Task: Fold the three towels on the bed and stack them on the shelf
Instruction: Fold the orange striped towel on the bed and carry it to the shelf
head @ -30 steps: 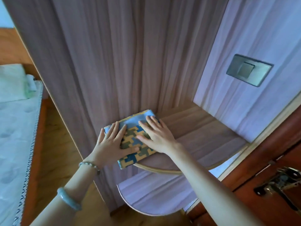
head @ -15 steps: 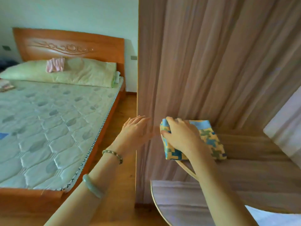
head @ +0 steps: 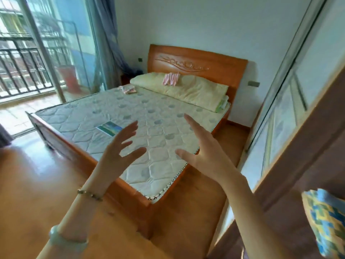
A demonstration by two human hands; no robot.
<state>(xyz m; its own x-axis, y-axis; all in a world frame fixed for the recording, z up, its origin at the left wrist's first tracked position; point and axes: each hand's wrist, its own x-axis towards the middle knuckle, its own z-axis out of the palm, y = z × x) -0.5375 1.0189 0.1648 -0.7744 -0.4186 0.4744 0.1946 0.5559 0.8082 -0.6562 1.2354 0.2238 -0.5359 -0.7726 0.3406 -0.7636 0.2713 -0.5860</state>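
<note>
Hands: two, both raised in front of the bed, apart from each other, touching nothing
Left hand (head: 119, 152): wide open, fingers spread and straight; it holds nothing
Right hand (head: 203, 154): wide open, thumb out to the side, fingers stretched forward; it holds nothing
Wrist bands: two, both on the left arm; one beaded bracelet (head: 89, 194) at the wrist; one pale green bangle (head: 65, 240) lower on the forearm
Patterned towel (head: 324, 221): one, blue and yellow, folded, at the lower right edge and cut off by it; it lies against the brown wooden unit (head: 298, 165); well apart from both hands
Cloths on the bed (head: 130, 195): three
Blue-green towel (head: 108, 128): one, flat on the mattress, partly hidden behind the left fingertips
Pink towel (head: 170, 79): one, bunched on top of the pillow
Pale cloth (head: 127, 89): one, small, on the mattress near its far left edge; too blurred to tell its fold
Pillow (head: 184, 90): one long yellow bolster, lying across the head of the bed, below the carved headboard (head: 196, 66)
Far left: one glass door (head: 61, 53) with a black railing (head: 20, 71) outside; one grey curtain (head: 106, 43) beside it
</note>
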